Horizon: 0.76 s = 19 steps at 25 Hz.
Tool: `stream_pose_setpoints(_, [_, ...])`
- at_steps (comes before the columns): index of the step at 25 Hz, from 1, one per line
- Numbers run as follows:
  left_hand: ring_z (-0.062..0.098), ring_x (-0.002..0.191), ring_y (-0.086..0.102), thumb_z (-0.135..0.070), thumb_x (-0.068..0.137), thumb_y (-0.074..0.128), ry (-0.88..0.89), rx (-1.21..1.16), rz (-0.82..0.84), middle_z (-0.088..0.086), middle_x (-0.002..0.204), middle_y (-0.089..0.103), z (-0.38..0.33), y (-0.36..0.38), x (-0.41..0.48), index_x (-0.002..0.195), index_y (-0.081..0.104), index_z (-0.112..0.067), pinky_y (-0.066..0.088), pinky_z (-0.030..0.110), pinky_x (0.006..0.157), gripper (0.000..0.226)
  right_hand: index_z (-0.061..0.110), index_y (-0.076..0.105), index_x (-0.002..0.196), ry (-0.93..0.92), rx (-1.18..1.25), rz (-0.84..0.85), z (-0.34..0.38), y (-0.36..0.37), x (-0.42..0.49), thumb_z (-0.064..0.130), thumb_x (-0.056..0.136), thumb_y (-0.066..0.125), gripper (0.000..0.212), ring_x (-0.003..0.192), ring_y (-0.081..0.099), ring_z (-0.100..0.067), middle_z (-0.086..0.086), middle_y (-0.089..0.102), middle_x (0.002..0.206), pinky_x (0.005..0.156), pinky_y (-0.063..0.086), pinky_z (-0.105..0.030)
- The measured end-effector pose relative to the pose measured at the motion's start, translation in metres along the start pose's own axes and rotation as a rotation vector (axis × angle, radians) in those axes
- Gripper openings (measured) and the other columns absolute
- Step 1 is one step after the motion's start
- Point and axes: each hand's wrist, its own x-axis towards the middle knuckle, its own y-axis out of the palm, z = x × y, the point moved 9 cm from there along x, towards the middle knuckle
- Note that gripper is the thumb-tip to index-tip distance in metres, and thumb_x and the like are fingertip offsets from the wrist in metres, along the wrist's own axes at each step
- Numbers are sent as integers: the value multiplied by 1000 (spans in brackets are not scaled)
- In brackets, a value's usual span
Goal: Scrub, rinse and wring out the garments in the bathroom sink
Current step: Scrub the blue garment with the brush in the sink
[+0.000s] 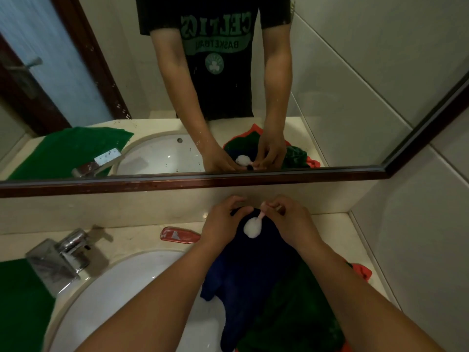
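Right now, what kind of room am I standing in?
Most likely a home bathroom: a white sink with a chrome tap is set into a stone counter, and a dark-framed mirror hangs on the tiled wall above.

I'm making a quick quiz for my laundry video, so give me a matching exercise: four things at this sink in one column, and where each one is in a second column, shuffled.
Things:
1 dark blue garment
2 red tube
3 white foam
4 faucet

Places:
A flat on the counter behind the basin
B at the brush tip
C draped over the basin's right rim
D at the basin's left edge

Pairs: 1-C, 2-A, 3-B, 4-D
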Motion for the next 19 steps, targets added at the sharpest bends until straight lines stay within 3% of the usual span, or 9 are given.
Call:
stream_pose_setpoints(2, [5,107,64,-30,93,73,13,22,-18,-7,114,71,-3,-6,-5,120,70,-23,48,20,92,29,29,70,95,-47,69,-46,5,-5,-8,43,101,61,18,87,65,-6,15,71,89,78,51,-25])
stream_pose_setpoints(4, [8,105,64,-34,93,72,60,99,-42,-7,115,71,-5,-14,-17,124,69,-25,50,25,91,32,33,66,118,-54,73,-73,8,-9,-24,47,101,58,23,97,63,-5,18,68,103,85,53,-28])
stream_pose_setpoints(6, [11,102,68,-39,92,71,164,202,-105,-6,115,73,-7,-25,-35,123,70,-25,53,28,89,34,35,57,130,-115,-30,-97,13,-8,-48,44,100,61,32,98,60,-2,19,62,108,82,49,-18])
stream_pose_setpoints(8, [12,97,71,-50,92,65,313,278,-187,-6,113,75,-15,-39,-61,120,73,-23,54,26,84,40,32,60,128,-176,-115,-76,18,4,-77,37,96,70,34,101,59,0,20,62,110,85,47,-11])
stream_pose_setpoints(11, [12,80,73,-53,101,51,616,385,-327,-1,99,79,-28,-62,-101,114,77,-15,59,27,73,48,28,71,125,-167,-199,-3,24,34,-113,35,94,74,33,106,64,-5,13,70,116,91,54,-21])
stream_pose_setpoints(14, [18,63,71,-52,103,48,733,467,-401,1,85,78,-30,-106,-138,117,76,-18,58,33,55,47,24,78,115,-266,-210,-10,60,59,-144,25,92,76,23,101,64,0,9,75,112,86,47,-7])
stream_pose_setpoints(17, [13,63,69,-51,102,51,811,455,-437,-1,82,78,-38,-160,-184,108,80,-18,57,30,60,44,23,81,106,-316,-234,72,101,89,-175,19,91,77,16,95,64,4,14,76,101,79,44,-8])
stream_pose_setpoints(19, [9,68,69,-49,101,54,857,434,-443,-2,84,78,-47,-195,-218,101,81,-18,54,19,68,42,28,81,101,-296,-245,158,124,106,-197,22,90,78,13,87,65,8,22,74,92,73,46,-9])
